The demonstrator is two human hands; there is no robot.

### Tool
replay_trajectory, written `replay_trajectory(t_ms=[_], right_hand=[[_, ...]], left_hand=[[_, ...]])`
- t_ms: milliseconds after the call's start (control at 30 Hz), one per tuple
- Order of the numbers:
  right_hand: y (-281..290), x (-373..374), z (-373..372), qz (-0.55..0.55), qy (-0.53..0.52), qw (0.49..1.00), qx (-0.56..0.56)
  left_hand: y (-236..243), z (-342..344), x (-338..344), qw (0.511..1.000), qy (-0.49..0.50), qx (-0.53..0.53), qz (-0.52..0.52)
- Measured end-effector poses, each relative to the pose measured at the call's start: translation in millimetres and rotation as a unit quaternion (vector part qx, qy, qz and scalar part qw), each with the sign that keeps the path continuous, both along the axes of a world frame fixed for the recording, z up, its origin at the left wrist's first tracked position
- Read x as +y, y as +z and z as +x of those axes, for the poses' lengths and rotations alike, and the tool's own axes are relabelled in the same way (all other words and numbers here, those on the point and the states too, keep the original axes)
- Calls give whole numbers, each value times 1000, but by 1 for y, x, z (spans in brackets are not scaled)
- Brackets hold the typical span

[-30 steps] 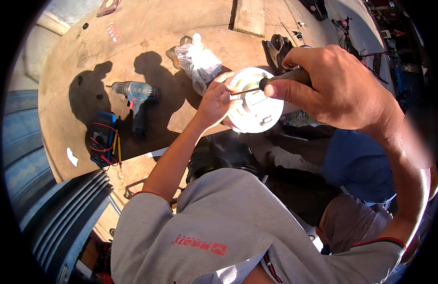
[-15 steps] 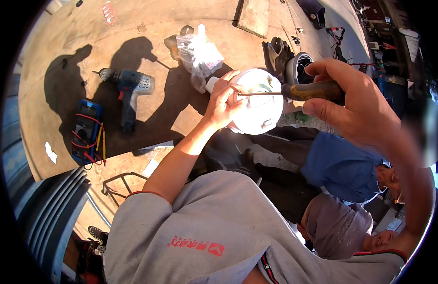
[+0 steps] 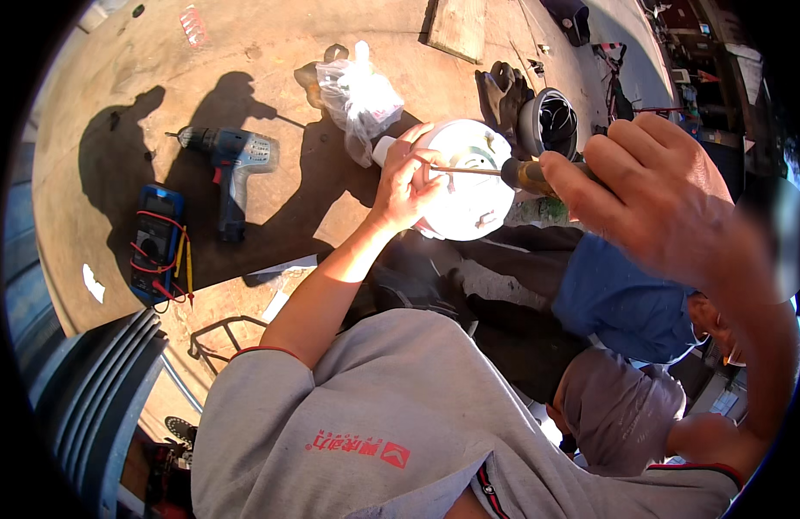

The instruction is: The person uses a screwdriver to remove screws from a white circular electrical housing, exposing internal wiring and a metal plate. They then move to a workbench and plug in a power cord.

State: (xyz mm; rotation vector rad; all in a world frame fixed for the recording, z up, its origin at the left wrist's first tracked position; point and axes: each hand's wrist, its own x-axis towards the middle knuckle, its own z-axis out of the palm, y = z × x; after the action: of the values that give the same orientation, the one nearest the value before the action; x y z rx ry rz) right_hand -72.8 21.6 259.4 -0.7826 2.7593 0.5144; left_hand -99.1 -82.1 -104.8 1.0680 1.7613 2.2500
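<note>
My left hand [image 3: 406, 184] grips the near edge of a round white fixture [image 3: 471, 192], fingers curled over its rim. My right hand [image 3: 655, 195] is closed around the dark and yellow handle of a screwdriver [image 3: 504, 172]. Its thin shaft runs left across the fixture's face and its tip meets the fixture beside my left fingers. The fixture is held up in the air above the ground. Grey sleeves cover my upper arms.
On the sunlit ground lie a blue cordless drill [image 3: 231, 160], a blue multimeter with red leads [image 3: 157, 245], a white plastic bag [image 3: 358, 98], dark gloves [image 3: 502, 91] and a dark round housing [image 3: 547, 123]. A person in a blue top [image 3: 620, 298] crouches below right.
The view has shifted, so the ground items sit further right and lower in the frame. My right hand with the screwdriver has drawn back to the right. The left hand keeps its hold on the fixture.
</note>
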Motion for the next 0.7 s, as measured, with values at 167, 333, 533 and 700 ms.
replay_trajectory(t_ms=[167,333,533,700], right_hand=[[7,-14,-23,-13,-583,779,-229],[3,-13,-4,15,-162,986,-32],[-9,-10,-2,-73,-379,919,-83],[-12,-7,0,-47,-267,963,-2]], left_hand=[[-3,-5,1,1000,9,19,-15],[0,-4,-1,1000,7,21,2],[4,-3,0,1000,-4,1,-10],[2,-6,-3,1000,-16,17,-12]])
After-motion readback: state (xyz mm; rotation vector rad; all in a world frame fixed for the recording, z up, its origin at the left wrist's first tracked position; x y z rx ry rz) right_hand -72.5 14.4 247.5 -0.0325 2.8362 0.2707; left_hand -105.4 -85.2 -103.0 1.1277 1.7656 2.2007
